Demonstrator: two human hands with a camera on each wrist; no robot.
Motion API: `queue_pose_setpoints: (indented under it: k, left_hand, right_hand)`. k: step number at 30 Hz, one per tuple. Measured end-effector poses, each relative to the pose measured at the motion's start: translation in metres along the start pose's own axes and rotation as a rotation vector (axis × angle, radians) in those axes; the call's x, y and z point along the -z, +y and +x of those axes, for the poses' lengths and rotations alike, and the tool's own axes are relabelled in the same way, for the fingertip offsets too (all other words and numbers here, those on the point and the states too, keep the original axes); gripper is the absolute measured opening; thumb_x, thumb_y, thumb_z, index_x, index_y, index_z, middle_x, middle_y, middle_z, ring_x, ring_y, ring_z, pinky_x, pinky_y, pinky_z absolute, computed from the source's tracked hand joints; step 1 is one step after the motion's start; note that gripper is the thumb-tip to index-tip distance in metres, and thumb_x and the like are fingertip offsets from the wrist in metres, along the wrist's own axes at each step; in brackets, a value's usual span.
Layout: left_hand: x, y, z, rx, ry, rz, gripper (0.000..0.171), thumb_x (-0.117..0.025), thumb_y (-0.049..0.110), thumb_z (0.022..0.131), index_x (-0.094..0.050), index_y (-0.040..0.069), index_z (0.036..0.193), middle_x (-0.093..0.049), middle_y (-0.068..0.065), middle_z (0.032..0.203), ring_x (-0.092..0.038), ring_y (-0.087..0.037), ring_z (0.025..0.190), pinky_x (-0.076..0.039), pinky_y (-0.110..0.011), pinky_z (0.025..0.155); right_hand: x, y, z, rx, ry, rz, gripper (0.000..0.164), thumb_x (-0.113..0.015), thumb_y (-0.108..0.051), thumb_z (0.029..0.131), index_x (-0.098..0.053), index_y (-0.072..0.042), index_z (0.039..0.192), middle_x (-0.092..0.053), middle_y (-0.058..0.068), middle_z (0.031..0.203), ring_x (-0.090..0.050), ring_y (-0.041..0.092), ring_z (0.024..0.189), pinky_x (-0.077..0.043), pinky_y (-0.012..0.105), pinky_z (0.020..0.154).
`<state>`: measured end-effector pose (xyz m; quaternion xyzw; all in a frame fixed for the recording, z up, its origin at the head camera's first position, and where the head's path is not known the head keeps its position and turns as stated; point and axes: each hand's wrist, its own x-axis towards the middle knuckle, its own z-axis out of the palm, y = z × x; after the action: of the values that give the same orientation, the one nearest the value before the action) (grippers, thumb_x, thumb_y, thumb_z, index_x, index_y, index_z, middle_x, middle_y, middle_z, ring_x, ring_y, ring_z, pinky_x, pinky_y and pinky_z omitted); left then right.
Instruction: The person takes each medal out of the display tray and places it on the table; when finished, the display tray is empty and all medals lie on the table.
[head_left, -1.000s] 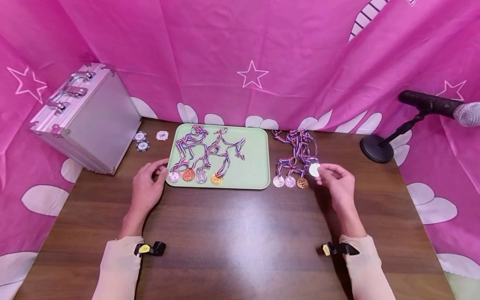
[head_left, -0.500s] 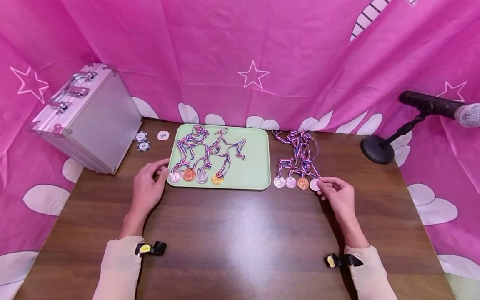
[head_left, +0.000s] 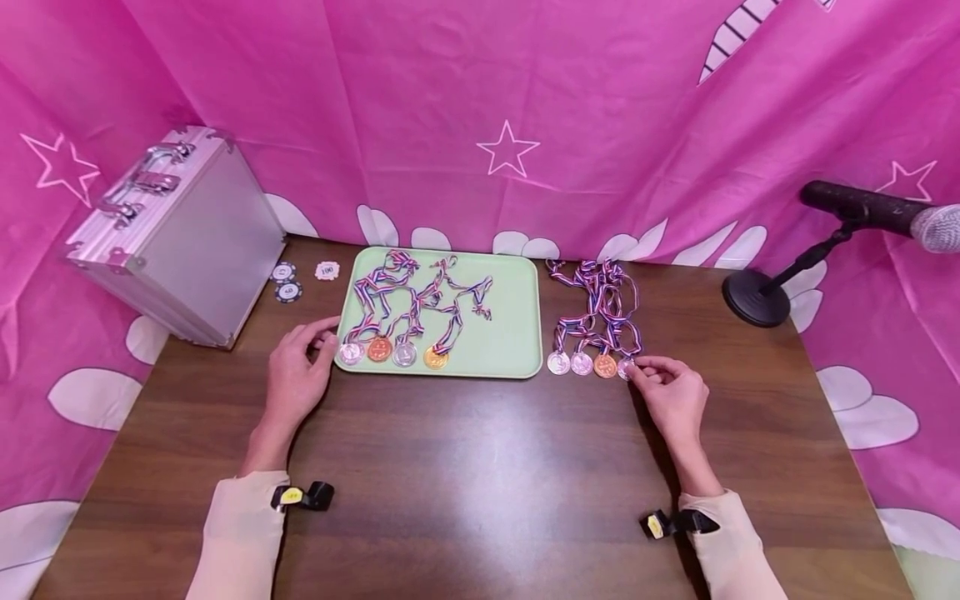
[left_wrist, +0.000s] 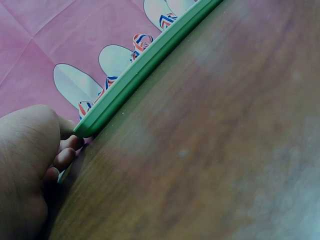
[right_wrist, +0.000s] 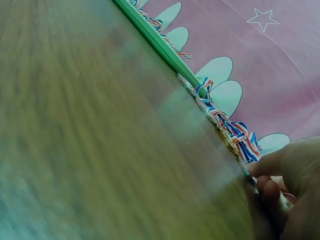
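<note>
In the head view, my right hand (head_left: 672, 393) pinches the rightmost silver-coloured medal (head_left: 626, 368) by its edge, low over the wood and partly covered by my fingertips. Left of it lie a bronze medal (head_left: 605, 366) and two silver-coloured ones, in a row below a bundle of striped ribbons (head_left: 600, 292). My left hand (head_left: 298, 367) holds the left rim of a green tray (head_left: 510, 333); the left wrist view shows thumb and fingers at the tray's corner (left_wrist: 92, 125). On the tray, silver-coloured, bronze and gold medals (head_left: 437, 357) lie in a row with their ribbons spread behind.
A silver metal case (head_left: 195, 242) stands at the back left, with poker chips (head_left: 288, 291) beside it. At the back right is a microphone (head_left: 862, 204) on a black stand (head_left: 756, 297). A pink curtain (head_left: 420, 125) hangs behind the wooden table (head_left: 465, 500).
My right hand has brought the medal down toward the near side, then slightly left against the end of the row, its ribbon bunching up. The left hand has stayed at the tray.
</note>
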<state>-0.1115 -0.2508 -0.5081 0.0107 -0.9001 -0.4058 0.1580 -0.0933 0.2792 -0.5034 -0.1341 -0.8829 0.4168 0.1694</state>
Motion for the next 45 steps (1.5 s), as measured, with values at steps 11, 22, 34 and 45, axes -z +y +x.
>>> queue_pose_setpoints:
  k: [11,22,34,45]
  left_hand:
    - [0.003,0.001,-0.001,0.004,0.003,-0.007,0.031,-0.066,0.009,0.110,-0.075,0.001,0.138,-0.068,-0.019,0.105,-0.055,-0.028,0.097,-0.036,-0.037,0.085]
    - [0.004,0.000,-0.001,0.001,-0.005,0.006,0.031,-0.065,0.011,0.111,-0.075,0.002,0.139,-0.068,-0.018,0.105,-0.055,-0.028,0.097,-0.036,-0.039,0.085]
    - [0.002,-0.003,0.000,-0.009,-0.007,0.007,0.031,-0.066,0.012,0.110,-0.075,0.002,0.139,-0.068,-0.018,0.105,-0.056,-0.030,0.098,-0.037,-0.041,0.086]
    - [0.002,0.000,0.000,0.007,-0.016,0.006,0.032,-0.065,0.013,0.111,-0.074,0.002,0.140,-0.068,-0.018,0.106,-0.056,-0.031,0.099,-0.037,-0.042,0.087]
  right_hand:
    - [-0.005,-0.001,-0.004,0.007,0.046,0.154,0.014,-0.092,-0.011,0.091,-0.086,0.000,0.097,-0.075,0.004,0.075,-0.059,-0.007,0.061,-0.045,0.010,0.061]
    - [-0.013,-0.011,-0.016,0.028,0.103,0.223,0.011,-0.091,-0.007,0.091,-0.085,0.001,0.095,-0.064,-0.019,0.071,-0.056,-0.006,0.060,-0.044,0.011,0.058]
    - [-0.039,-0.055,-0.044,0.181,-0.022,0.257,0.004,-0.088,-0.002,0.091,-0.085,-0.001,0.091,-0.072,0.011,0.075,-0.059,0.000,0.064,-0.045,0.010,0.061]
    - [-0.090,-0.108,-0.059,0.318,-0.245,0.188,0.011,-0.095,-0.010,0.086,-0.085,-0.008,0.092,-0.073,0.001,0.072,-0.059,0.007,0.061,-0.048,0.021,0.060]
